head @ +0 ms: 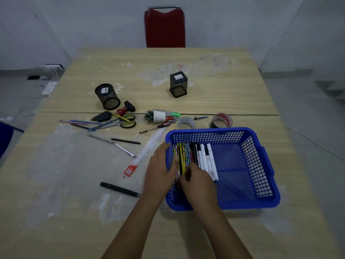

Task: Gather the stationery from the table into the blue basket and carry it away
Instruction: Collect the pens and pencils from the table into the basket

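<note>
Blue basket (261, 165), perforated plastic, sits near the bench's (186, 58) right edge; its right half is open mesh floor. Pencils (182, 156) and white markers (208, 159) lie along its left wall. Left hand (160, 169) rests fingers over that wall; right hand (197, 181) pinches the pencils. Clear ruler (147, 148), scissors (123, 121), tape rolls (222, 120) lie further left and beyond.
</note>
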